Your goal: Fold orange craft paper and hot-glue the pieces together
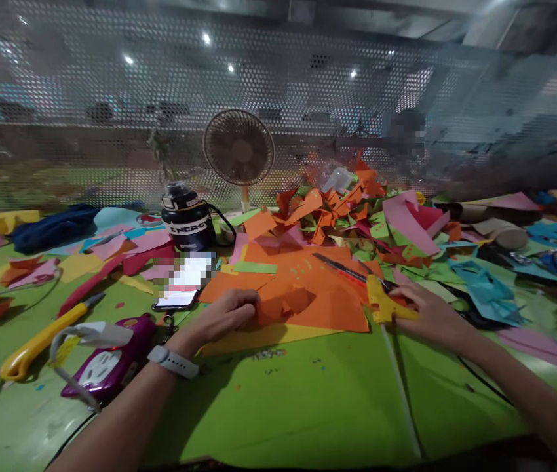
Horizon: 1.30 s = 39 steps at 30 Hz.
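Observation:
My left hand [234, 313], with a pale watch on its wrist, is closed at the left end of a small folded orange paper piece [295, 303]. That piece lies over larger orange sheets [342, 305], which rest on a yellow sheet [278, 337]. My right hand [419, 311] is closed around a yellow glue gun [381, 303] at the sheets' right edge. From the gun a pale stick or cord [399, 380] runs toward the front edge. Dark and red pen-like tools [340, 269] lie just left of the gun.
A phone [187, 282], a dark bottle [187, 223] and a fan [239, 147] stand or lie behind. At left are a yellow-handled tool [45, 341] and a purple power strip [111, 364] with cords. Paper scraps [327, 210] pile up at the back.

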Each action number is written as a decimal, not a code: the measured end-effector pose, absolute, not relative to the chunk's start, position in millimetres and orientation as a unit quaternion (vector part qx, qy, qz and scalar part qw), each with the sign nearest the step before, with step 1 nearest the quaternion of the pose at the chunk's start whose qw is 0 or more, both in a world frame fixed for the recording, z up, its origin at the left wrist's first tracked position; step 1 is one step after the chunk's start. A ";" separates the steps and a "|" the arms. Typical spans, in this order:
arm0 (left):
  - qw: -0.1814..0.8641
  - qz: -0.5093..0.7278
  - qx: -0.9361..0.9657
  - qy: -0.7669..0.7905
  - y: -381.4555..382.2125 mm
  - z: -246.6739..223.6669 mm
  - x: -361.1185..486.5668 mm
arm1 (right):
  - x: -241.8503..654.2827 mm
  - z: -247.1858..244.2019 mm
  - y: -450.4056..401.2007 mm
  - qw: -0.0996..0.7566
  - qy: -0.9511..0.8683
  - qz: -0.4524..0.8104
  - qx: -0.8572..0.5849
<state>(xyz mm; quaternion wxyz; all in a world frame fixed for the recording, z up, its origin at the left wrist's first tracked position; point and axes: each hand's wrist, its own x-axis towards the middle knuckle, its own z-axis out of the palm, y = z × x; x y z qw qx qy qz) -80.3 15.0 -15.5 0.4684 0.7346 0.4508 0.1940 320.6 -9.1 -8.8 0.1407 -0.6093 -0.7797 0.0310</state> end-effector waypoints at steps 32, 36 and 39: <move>0.461 0.161 0.747 0.452 14.7 -11.0 -78.7 | 351.3 27.4 -7.8 0.115 -0.751 -0.056 -0.647; 0.450 0.168 0.746 0.461 13.8 -10.7 -78.5 | 323.4 28.7 14.9 0.048 -0.785 -0.018 -0.617; 0.429 0.170 0.739 0.492 13.3 -10.1 -77.6 | 310.2 30.3 29.2 -0.039 -0.771 -0.020 -0.635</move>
